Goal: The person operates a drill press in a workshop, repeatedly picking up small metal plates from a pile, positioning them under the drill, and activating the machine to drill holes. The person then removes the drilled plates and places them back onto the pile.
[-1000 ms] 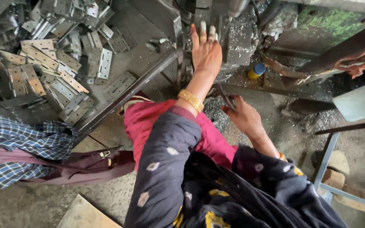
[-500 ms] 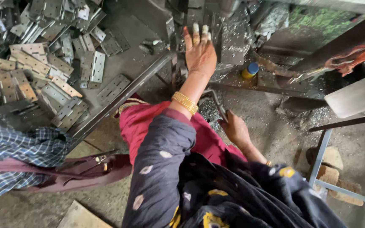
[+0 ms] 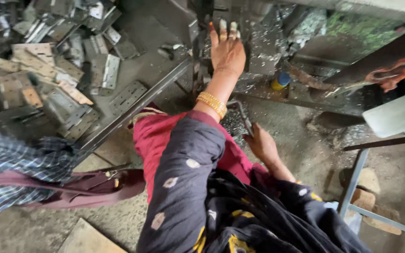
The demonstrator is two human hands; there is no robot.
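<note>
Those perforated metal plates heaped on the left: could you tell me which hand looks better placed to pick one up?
Probably the left hand: it rests flat on the machine bed beside the metal plates. The right hand sits low on the far side, gripping a thin metal handle.

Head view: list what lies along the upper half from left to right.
Pile of flat perforated metal plates → angled metal rail → left hand flat against the machine → small yellow bottle with blue cap → orange cloth strip → pale grey slab.
</note>
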